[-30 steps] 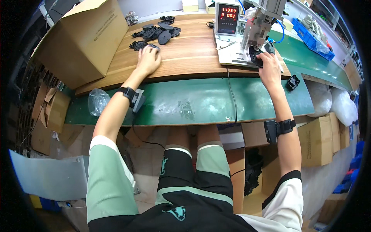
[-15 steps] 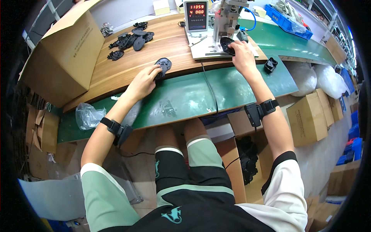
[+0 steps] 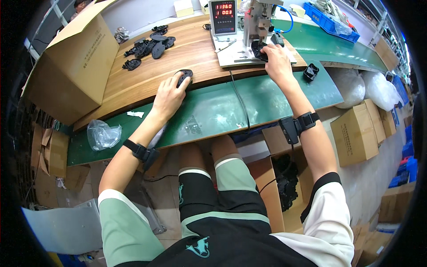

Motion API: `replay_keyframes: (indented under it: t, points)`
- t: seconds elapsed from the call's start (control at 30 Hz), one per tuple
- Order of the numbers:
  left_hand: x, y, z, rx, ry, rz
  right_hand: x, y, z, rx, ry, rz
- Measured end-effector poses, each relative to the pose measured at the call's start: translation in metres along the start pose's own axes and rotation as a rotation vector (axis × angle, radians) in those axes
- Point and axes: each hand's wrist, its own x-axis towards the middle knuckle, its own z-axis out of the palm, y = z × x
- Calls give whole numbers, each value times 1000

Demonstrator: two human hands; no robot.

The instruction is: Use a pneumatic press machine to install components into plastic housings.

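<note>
My left hand (image 3: 169, 96) grips a black oval plastic part (image 3: 185, 77) at the front edge of the wooden board, its fingers bent over the part. On the white base plate of a bench press machine (image 3: 258, 26), my right hand (image 3: 279, 63) holds a black plastic shell (image 3: 258, 50) by its right side. That shell lies directly below the machine's metal head, and my fingers partly cover it. Farther back on the board lies a loose pile of black plastic parts (image 3: 144, 48). One small black part (image 3: 311, 72) rests on the green bench, right of my right hand.
A control box (image 3: 223, 18) with a lit red display stands beside the machine. At left is a large open carton (image 3: 78, 66). A clear plastic bag (image 3: 103, 135) lies on the green bench top (image 3: 209, 115). A cable hangs over the front edge. Below, another carton (image 3: 266, 187) holds black parts.
My left hand has shifted slightly left, its fingers now farther over the oval part. The right hand's shell has moved slightly left under the machine head. The red display reads differently.
</note>
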Motion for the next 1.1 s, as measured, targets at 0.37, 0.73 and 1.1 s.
replay_keyframes:
  t: [0.37,0.73,1.1]
  points:
    - [129,135,4,-109,192,214,-20,28,-27,256,240,147]
    - [195,155,62,-16,125,203,-336,-54,-83,365,155,567]
    - [204,160,45,-205,10,208,-604,-30,8,397,-381,1449]
